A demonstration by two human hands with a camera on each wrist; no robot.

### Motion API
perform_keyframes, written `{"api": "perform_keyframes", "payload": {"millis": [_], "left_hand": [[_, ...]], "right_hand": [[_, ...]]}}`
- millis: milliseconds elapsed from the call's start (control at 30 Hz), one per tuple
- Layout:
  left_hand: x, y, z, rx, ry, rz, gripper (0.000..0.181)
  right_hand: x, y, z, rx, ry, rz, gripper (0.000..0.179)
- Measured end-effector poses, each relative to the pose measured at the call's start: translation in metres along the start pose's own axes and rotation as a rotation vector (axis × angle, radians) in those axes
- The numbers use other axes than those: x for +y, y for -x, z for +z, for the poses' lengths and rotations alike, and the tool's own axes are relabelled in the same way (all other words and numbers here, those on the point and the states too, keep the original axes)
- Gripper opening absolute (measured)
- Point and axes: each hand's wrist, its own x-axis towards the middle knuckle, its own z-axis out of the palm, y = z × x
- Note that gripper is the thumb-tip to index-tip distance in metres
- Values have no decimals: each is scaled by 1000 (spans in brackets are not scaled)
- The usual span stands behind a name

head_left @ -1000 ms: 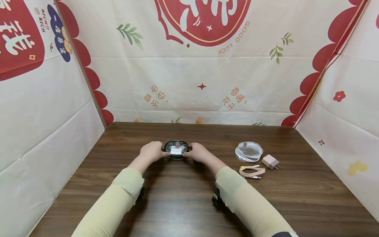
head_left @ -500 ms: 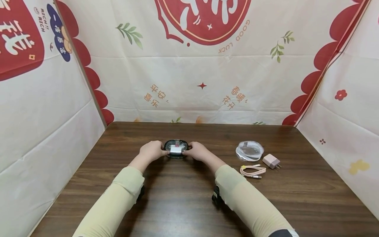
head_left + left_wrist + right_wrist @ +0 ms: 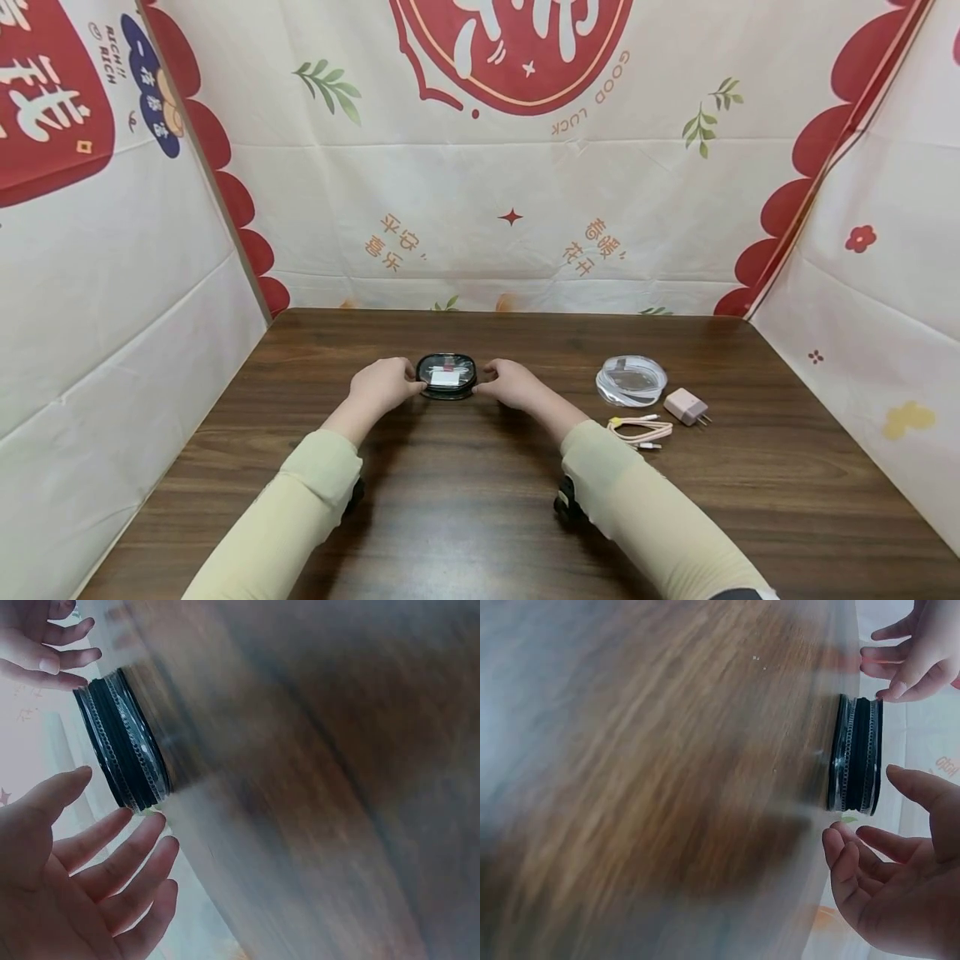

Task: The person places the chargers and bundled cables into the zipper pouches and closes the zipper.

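A small oval zip case point(image 3: 447, 395) with black edges and a clear top lies flat on the table. Through the top show a white block and what looks like a white cable with a red spot. My left hand point(image 3: 381, 387) is at the case's left end, fingers loosely bent and fingertips at its edge. Just off the right end is my right hand point(image 3: 519, 390), thumb and fingers spread and relaxed. The right wrist view has the case's zipped side point(image 3: 856, 757) edge-on, with a small gap before the right fingertips.
On the brown wooden table point(image 3: 465, 508), to the right, lie a coiled white cable in clear plastic point(image 3: 632, 382), a pink plug charger point(image 3: 686, 406) and a bundled pink cable point(image 3: 651, 428). Printed cloth walls point(image 3: 450, 192) stand at the back and both sides.
My right hand has let go of the case's right end and drawn slightly right. My left hand has loosened and stays close to the left end. The case lies practically where it was.
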Motion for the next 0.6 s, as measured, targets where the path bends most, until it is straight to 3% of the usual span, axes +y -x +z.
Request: {"api": "perform_keyframes", "payload": {"millis": [367,600], "left_hand": [[23,13,2,43,15,53,25],[46,18,8,35,34,101,28]], "right_hand": [[-3,22,-11,-19,70,-54,48],[1,46,-20,-28,109,-63,47]]}}
